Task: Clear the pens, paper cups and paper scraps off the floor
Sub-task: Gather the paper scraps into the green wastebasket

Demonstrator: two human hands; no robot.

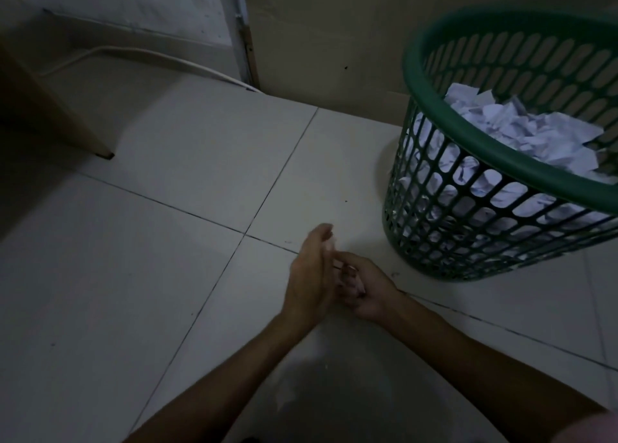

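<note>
Tiled floor (140, 275) in view looks clear: no pens, no paper cups, no loose scraps that I can make out in this dim light. Only a few dark specks near the grout lines, too small to identify.

Green mesh wastebasket (468, 228) stands on the floor to the person's right, close to the wall. It is well filled with crumpled white paper scraps (535, 131), heaped high toward the far side. No cups or pens visible in it from here.

Risk 1: the basket is tilted in the wide-angle view and loaded high. A knock from the right forearm when reaching over could tip it and spill the lot back onto the tiles.

Risk 2: the mesh openings are large. Small bits dropped in could fall straight through the wall near the base.

White cable (160, 56) runs along the back wall, well clear of the hands. Snag risk only if someone moves that way.

Left hand (312, 275) and right hand (363, 290) are touching, low over the floor, just beside the basket. Left grip is flat-open, palm against the right; right grip is loosely curled, fingers (349, 277) bent inward. A pale fleck shows between the left fingertips; I cannot tell whether it is a scrap. If it is, brushing hands here drops it on the floor, not in the basket.
</note>
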